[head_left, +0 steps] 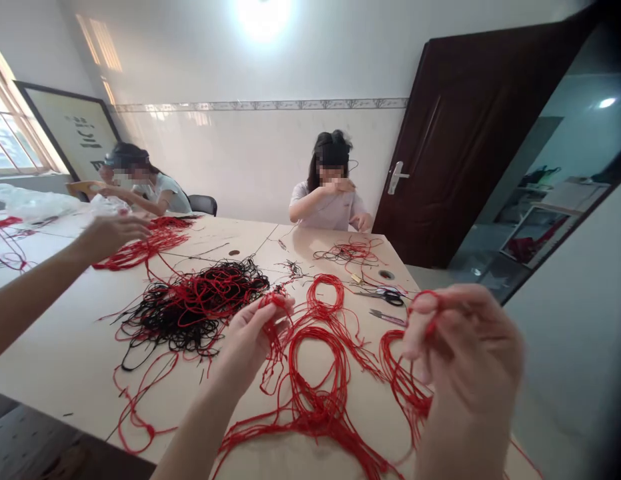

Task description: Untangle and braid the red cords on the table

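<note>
Over the near part of the table, my left hand (253,333) is closed around red cord (276,343), whose strands hang below the fingers. My right hand (470,347), raised at the right, pinches a thin red cord (430,293) between thumb and fingertips. Whether the two hands hold the same cord, I cannot tell. Between and below them lies a large looped bundle of red cords (317,333), with a smaller looped bundle (325,279) behind it. A third red bundle (390,353) is partly hidden by my right hand.
A tangled black and red cord pile (205,303) lies left of my left hand. Black-handled scissors (390,295) and small snips (387,317) lie at the right. A co-worker's hand (113,237) reaches in from the left near red cords (140,250). Two people sit across the table (240,233).
</note>
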The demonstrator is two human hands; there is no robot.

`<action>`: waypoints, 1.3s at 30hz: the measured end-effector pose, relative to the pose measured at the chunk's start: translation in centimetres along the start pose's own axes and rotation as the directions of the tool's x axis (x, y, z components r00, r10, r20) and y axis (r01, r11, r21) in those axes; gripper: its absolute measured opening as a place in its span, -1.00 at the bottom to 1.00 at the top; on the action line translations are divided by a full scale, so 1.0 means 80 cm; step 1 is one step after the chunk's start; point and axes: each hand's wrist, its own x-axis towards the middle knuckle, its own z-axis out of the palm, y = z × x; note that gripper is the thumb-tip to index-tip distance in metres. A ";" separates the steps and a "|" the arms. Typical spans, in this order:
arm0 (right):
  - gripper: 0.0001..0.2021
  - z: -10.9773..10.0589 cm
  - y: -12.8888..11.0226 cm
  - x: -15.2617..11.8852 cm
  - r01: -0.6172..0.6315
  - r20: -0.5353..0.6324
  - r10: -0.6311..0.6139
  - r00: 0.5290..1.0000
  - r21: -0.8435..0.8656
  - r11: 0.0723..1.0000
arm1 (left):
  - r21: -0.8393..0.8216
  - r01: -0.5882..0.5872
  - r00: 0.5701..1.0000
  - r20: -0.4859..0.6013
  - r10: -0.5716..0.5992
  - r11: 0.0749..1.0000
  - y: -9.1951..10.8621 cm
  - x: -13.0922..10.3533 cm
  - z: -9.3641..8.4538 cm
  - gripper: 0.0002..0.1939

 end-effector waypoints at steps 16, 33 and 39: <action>-0.90 0.049 0.029 -0.005 0.164 0.318 0.069 0.945 -0.648 0.744 | 0.422 -0.155 0.962 0.270 0.040 0.893 0.007 -0.021 0.050 -0.85; -0.78 -0.025 0.023 0.033 -0.055 -0.420 -0.177 0.890 -0.483 0.874 | 0.067 -0.098 0.995 -0.007 0.099 0.993 0.050 0.007 -0.019 -0.83; -0.77 -0.030 0.020 0.031 -0.089 -0.371 -0.103 0.923 -0.466 0.880 | 0.002 -0.090 0.996 0.028 0.090 0.996 0.074 0.037 -0.054 -0.91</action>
